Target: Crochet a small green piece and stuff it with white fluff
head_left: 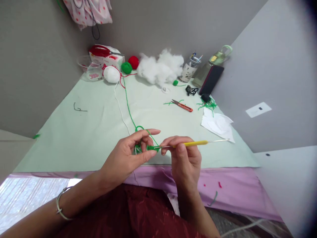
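Observation:
My left hand [127, 155] pinches a small green crochet piece [146, 147] between thumb and fingers, with the index finger stretched out and green yarn [128, 105] looped over it. My right hand [184, 158] is closed on a crochet hook with a yellow handle [192, 143]; its metal tip meets the green piece. The green strand runs back across the pale green table [81, 132] to a green yarn ball [126, 67] at the far edge.
At the back stand a white yarn ball [111, 74], a red yarn ball [133, 61], white stuffing [159, 67], a pen cup [189, 69], a bottle [213, 62] and a dark phone [211, 79]. Orange snips [183, 105], green scraps [208, 105] and white paper [218, 125] lie right.

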The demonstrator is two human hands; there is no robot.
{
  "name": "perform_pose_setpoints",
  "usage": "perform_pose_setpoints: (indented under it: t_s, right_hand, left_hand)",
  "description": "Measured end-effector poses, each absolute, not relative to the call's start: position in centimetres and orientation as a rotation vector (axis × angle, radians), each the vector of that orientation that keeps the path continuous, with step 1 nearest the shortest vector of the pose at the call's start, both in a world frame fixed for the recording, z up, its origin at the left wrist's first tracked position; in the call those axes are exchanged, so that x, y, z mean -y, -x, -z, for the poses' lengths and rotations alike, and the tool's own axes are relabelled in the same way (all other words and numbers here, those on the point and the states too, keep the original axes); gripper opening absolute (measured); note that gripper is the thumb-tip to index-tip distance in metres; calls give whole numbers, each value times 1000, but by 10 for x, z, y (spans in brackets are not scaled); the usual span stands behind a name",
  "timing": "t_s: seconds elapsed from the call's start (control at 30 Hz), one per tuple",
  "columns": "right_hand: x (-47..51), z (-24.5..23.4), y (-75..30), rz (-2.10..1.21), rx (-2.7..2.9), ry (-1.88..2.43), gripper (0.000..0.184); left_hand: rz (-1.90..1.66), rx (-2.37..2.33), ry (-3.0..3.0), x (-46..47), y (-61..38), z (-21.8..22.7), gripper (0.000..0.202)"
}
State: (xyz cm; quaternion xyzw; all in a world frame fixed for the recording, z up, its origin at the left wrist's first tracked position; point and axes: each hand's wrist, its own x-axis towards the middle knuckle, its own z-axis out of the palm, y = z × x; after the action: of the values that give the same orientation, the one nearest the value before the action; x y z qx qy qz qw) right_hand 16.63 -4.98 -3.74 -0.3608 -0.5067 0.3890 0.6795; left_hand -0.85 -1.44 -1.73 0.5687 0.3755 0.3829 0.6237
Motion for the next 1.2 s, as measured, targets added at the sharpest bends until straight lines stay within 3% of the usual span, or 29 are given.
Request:
perform_pose_setpoints:
  t_s: [0.43,0.8,1.07,1.2]
  right_hand:
    - [63,48,-169,25,1821,911,33]
    - [55,50,-165,-369,1551,826,28]
    - [59,52,-167,-257,1532,849,29]
    - [62,58,-167,21,1705,974,39]
  left_hand:
    - [-1151,-1004,-1741,18,7,20,37]
    - [-1077,-1026,-1526,19,5,10,36]
    - [-1067,-1033,-1522,19,3,5,35]
    - [-1023,-1046,-1406,23,0,5,46]
